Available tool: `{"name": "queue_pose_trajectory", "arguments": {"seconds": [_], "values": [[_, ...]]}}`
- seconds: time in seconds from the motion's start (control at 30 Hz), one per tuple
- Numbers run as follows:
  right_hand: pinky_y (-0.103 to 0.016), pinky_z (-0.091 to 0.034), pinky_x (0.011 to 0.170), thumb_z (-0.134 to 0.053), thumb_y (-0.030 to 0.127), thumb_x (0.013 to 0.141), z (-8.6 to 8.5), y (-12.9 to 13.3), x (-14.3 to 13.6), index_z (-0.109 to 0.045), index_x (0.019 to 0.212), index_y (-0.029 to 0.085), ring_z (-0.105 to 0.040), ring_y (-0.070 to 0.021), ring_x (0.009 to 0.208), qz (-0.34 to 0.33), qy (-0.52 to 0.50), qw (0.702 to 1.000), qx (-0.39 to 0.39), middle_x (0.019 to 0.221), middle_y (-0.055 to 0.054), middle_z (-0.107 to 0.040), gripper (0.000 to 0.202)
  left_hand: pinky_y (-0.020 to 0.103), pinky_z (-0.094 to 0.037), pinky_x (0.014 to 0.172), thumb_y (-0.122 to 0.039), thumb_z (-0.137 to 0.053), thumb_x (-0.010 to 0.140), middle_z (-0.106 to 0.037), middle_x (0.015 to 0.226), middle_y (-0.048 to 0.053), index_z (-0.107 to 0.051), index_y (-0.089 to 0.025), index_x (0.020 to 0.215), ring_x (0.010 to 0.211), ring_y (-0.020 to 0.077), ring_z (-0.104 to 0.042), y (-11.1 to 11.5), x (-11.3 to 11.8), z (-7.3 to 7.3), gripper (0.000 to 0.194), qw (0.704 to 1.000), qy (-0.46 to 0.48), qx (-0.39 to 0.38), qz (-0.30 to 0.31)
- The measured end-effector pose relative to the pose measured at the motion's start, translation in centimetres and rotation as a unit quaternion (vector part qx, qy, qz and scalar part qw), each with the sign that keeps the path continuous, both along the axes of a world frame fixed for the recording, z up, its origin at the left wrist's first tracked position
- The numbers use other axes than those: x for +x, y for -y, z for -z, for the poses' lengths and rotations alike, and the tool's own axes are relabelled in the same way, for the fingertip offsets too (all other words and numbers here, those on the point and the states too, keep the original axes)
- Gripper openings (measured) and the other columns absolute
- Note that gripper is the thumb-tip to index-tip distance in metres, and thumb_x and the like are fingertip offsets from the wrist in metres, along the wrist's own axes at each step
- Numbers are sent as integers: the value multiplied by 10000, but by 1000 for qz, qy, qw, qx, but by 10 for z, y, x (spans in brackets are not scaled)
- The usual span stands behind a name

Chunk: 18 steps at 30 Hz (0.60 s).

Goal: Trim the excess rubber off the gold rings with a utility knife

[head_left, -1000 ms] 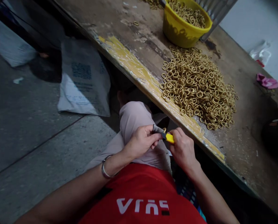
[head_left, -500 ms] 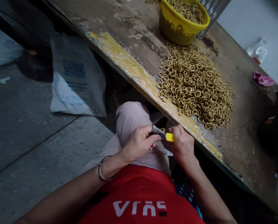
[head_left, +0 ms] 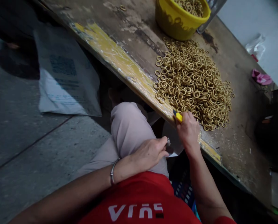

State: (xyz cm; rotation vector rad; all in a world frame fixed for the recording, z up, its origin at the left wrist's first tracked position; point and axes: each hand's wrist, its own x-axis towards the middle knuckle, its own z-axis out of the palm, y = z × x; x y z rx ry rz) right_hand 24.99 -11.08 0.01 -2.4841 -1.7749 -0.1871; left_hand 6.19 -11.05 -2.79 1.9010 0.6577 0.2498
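My right hand [head_left: 188, 129] is closed around a yellow utility knife [head_left: 179, 117], whose dark tip points up and left. It rests at the table's edge, against the near side of a heap of gold-coloured rings [head_left: 192, 84]. Over my lap, my left hand [head_left: 151, 152] has its thumb and forefinger apart, and no ring shows between them. A grey cover [head_left: 168, 142] sits on a fingertip of that hand. Just past these fingers hangs a pale sheet or bag [head_left: 173, 141], partly hidden below the table edge.
A yellow basin [head_left: 173, 26] of more rings stands behind the heap on the worn table [head_left: 134, 40]. Yellow tape [head_left: 120, 53] runs along its front edge. A white printed sack [head_left: 66, 77] stands on the floor at left. A pink cloth [head_left: 261, 77] lies at far right.
My right hand has moved up and right with the knife to the heap. My left hand has come away from the knife and lowered; the ring seen by its fingers no longer shows.
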Motion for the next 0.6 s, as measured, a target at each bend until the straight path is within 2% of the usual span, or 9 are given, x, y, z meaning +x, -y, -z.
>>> {"name": "queue_pose_trajectory", "arguments": {"seconds": [0.07,0.17,0.23,0.3,0.37,0.4,0.5,0.6], "values": [[-299,-286,591,-524,214,912,-2,-2,6,-639,863,165,-513,-174,668,0,-40,999,14,890,-93,-655,134,294,-441,644,-201,-670,860,-708,811,36,-542,-198,880,713,192,-647,-2,1,0,129,999,22,-38,-21],[-284,-327,592,-542,287,910,-13,3,7,-601,753,190,-479,-149,612,-4,-199,978,65,700,-22,-588,194,264,-456,600,-234,-613,890,-729,865,43,-514,-199,844,644,138,-619,-11,1,-4,115,974,93,-162,-126],[-264,-346,555,-582,367,905,-20,11,1,-607,743,194,-449,-121,547,1,-375,924,74,639,12,-562,238,233,-432,521,-277,-592,899,-747,936,63,-480,-200,846,578,102,-579,-19,0,-8,146,934,146,-273,-180],[-242,-340,487,-644,442,876,-24,19,-9,-643,807,190,-428,-95,486,19,-547,835,55,640,23,-590,261,210,-394,460,-334,-620,885,-754,956,78,-476,-194,876,528,81,-547,-25,-1,-13,201,889,193,-366,-197],[-224,-311,426,-699,491,837,-22,27,-21,-664,856,186,-401,-81,432,48,-652,755,41,591,41,-577,307,195,-373,439,-366,-674,852,-753,904,72,-510,-175,913,504,71,-531,-28,-3,-18,259,851,231,-429,-195],[-216,-299,407,-716,501,823,-19,30,-27,-666,856,186,-391,-78,415,63,-680,729,42,551,54,-548,321,190,-368,437,-369,-705,832,-748,871,62,-536,-163,928,498,66,-525,-28,-4,-19,283,835,245,-454,-192],[-204,-300,395,-736,502,810,-10,36,-42,-655,816,190,-382,-75,401,93,-713,692,56,496,73,-491,322,180,-378,454,-353,-773,787,-729,831,40,-605,-138,934,505,53,-522,-25,-6,-20,310,798,265,-511,-180],[-208,-311,411,-717,500,833,-7,41,-50,-639,811,194,-387,-77,420,88,-718,688,59,526,67,-499,316,181,-404,477,-346,-813,752,-712,810,29,-647,-123,893,522,52,-538,-19,-7,-19,311,782,267,-537,-171]]}}
